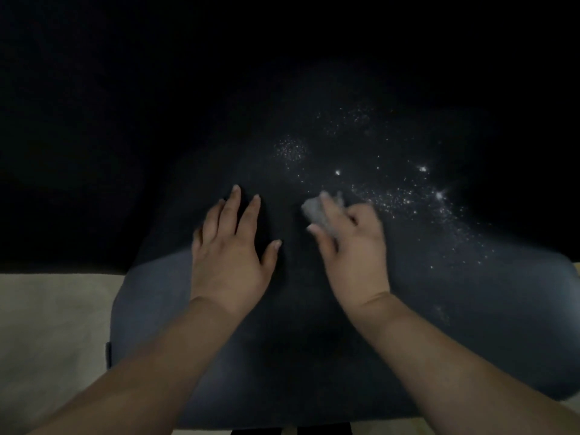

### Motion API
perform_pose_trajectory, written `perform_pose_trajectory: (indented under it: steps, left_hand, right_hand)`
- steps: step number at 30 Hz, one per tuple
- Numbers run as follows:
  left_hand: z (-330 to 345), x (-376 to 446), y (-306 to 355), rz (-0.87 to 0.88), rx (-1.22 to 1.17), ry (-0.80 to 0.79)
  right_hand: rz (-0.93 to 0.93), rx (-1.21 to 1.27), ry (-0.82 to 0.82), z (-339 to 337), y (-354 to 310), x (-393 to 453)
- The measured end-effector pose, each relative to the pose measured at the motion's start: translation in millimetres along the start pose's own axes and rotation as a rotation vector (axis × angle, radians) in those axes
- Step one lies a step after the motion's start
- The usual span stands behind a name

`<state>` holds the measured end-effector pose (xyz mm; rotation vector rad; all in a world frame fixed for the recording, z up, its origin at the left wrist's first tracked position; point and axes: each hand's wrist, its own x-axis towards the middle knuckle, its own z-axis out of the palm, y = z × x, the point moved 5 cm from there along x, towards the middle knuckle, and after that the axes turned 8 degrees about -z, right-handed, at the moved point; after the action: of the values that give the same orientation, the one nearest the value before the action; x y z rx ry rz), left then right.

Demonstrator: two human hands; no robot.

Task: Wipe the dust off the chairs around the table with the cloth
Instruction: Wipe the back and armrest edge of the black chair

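Observation:
A dark blue-grey padded chair seat (489,324) fills the lower middle of the view. White dust specks (405,196) are scattered over its far right part, with a smaller patch further left. My left hand (230,246) lies flat on the seat with its fingers spread and straight. To its right, my right hand (351,243) grips a small bunched grey cloth (315,211) and holds it against the seat at the near edge of the dust. The cloth looks blurred.
Beyond the seat everything is black, so the chair back and the table cannot be made out. Pale beige floor (53,324) shows to the left of the seat and in a thin strip at the right edge.

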<state>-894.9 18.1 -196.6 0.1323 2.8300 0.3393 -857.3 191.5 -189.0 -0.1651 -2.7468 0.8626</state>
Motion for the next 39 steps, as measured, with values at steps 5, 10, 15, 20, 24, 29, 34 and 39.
perform_pose_trajectory:
  steps: [5, 10, 15, 20, 24, 29, 34, 39]
  left_hand:
    - [-3.2, 16.0, 0.1, -0.022, -0.01, 0.007]
    - [-7.6, 31.2, -5.6, -0.049, -0.028, 0.018]
    - [-9.1, 41.0, -5.1, -0.048, -0.034, 0.013]
    - [-11.9, 52.3, -10.6, -0.053, -0.04, 0.032]
    - [-14.8, 58.6, -12.4, -0.059, -0.076, 0.032]
    - [-16.7, 62.1, -14.3, -0.062, -0.07, 0.026]
    - [-18.0, 65.7, -17.5, -0.076, -0.095, 0.017]
    - [-17.1, 66.6, -10.7, -0.068, -0.104, 0.016]
  right_hand:
    - [-0.013, 0.028, -0.025, 2.5, 15.8, 47.0]
    - [0.027, -0.024, 0.023, 1.4, 12.6, 39.0]
    - [-0.176, 0.007, -0.178, 17.4, -3.0, 55.7]
    - [0.035, -0.006, -0.004, 14.5, 21.9, 93.3]
    - [-0.14, 0.07, -0.183, 28.9, -20.4, 54.5]
    - [-0.105, 0.055, -0.099, 36.5, -0.9, 119.4]
    - [0.002, 0.089, 0.013, 28.2, 2.3, 101.2]
    - [-0.278, 0.056, -0.226, 47.4, -22.5, 108.1]
